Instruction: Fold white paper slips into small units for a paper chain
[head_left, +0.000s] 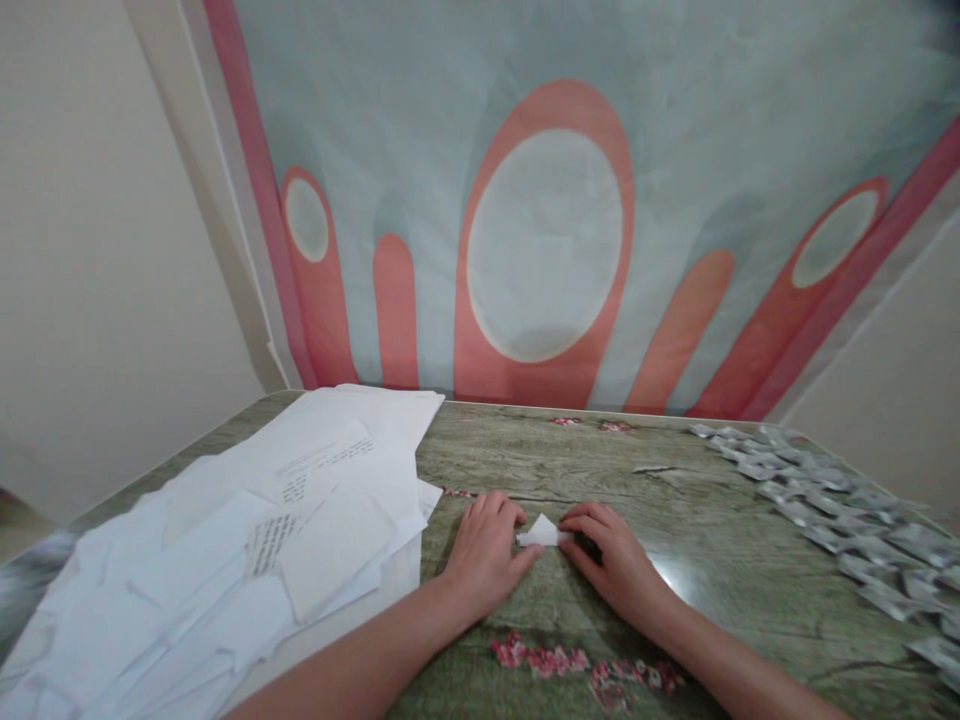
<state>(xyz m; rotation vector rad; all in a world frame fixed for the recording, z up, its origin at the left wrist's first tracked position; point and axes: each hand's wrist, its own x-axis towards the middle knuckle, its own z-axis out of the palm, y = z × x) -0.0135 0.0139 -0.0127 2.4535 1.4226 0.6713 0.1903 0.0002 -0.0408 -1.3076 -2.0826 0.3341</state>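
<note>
A small white paper [543,533] is low in the middle of the frame, on the worktop [517,455]. It is folded, with a pointy top like a little hill and a thin flat strip along the bottom. The left hand [484,548] is just left of it. Its thumb touches the bottom edge, and the strip's left end sits in the space by the thumb and first finger. I cannot tell if those fingers squeeze it. The right hand [611,550] is on the other side, with its fingers pinched on the right end of the strip.

A big messy pile of white sheets [337,560] fills the lower left. Some have black writing on them, and they lie on top of each other. On the right side, lots of little gray-white folded pieces [817,490] lie in slanting rows, near the worktop's edge. Pink flowers [540,658] show on the worktop at the bottom middle.

At the top is a big blue-gray sheet [420,130] with red shapes, and a large pale oval [546,245] in the middle.
</note>
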